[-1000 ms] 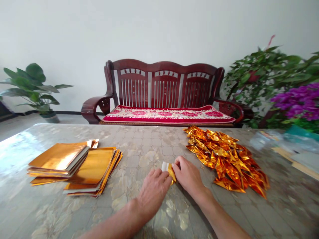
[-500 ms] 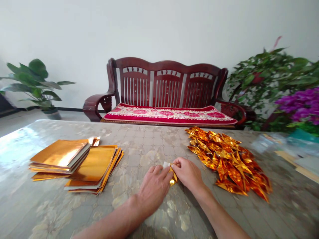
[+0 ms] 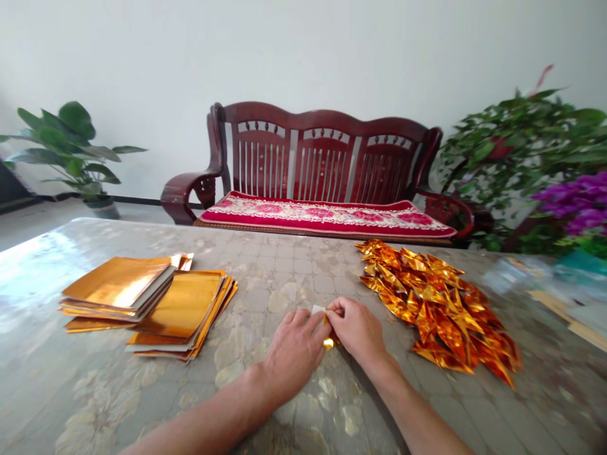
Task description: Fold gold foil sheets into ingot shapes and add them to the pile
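Note:
Between my hands, on the table, is a small piece of gold foil paper (image 3: pixel 329 344), partly folded, with a pale underside corner showing above the fingers. My left hand (image 3: pixel 296 346) lies over its left part, fingers bent down onto it and holding it against the tabletop. At its upper right edge, my right hand (image 3: pixel 358 330) pinches the paper between thumb and fingertips. Most of the piece is hidden under the fingers. To the right lies a heap of folded gold foil pieces (image 3: pixel 434 303) with pointed ends. Stacks of flat gold foil sheets (image 3: pixel 184 303) lie to the left.
A patterned cover lies on the table (image 3: pixel 265 265). Clear plastic bags (image 3: pixel 516 275) and card strips (image 3: pixel 552 306) lie at the right. Beyond the table stand a dark red wooden bench (image 3: pixel 322 145) with a red cushion, a potted plant (image 3: pixel 78 148) and purple flowers (image 3: pixel 576 202).
The view has shifted slightly. Both hands stay at the foil paper, with the right fingertips still pinching its upper edge and only small finger movement.

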Motion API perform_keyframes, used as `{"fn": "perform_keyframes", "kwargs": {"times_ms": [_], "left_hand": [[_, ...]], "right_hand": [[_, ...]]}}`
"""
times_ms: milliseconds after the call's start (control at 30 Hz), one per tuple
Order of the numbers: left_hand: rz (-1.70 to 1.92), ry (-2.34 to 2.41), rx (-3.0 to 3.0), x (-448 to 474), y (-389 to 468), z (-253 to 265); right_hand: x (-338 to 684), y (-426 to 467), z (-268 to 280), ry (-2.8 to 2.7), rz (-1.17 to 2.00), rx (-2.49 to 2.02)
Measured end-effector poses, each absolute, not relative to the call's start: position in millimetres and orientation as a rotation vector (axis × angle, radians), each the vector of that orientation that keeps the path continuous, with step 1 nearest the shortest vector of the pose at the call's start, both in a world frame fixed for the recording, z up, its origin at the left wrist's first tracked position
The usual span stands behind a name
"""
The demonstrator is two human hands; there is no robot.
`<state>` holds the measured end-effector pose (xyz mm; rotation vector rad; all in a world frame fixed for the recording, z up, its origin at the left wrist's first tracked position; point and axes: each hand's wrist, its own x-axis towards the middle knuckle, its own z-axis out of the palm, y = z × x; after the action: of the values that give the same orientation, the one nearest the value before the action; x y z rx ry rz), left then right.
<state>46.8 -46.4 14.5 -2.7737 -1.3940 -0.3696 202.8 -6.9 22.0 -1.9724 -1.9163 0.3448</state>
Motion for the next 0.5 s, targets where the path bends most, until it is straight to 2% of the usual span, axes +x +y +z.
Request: {"fn": "perform_keyframes", "kwargs": {"times_ms": [133, 500], "left_hand": [[-0.358, -1.402, -2.760, 46.5, -46.4, 16.4], [-0.362, -1.386, -2.761, 44.9, -44.3, 12.4]], "right_hand": [[201.4, -10.3, 17.9, -1.987, 0.171, -1.873], [203.7, -14.4, 13.5, -2.133, 0.011, -1.759]]}}
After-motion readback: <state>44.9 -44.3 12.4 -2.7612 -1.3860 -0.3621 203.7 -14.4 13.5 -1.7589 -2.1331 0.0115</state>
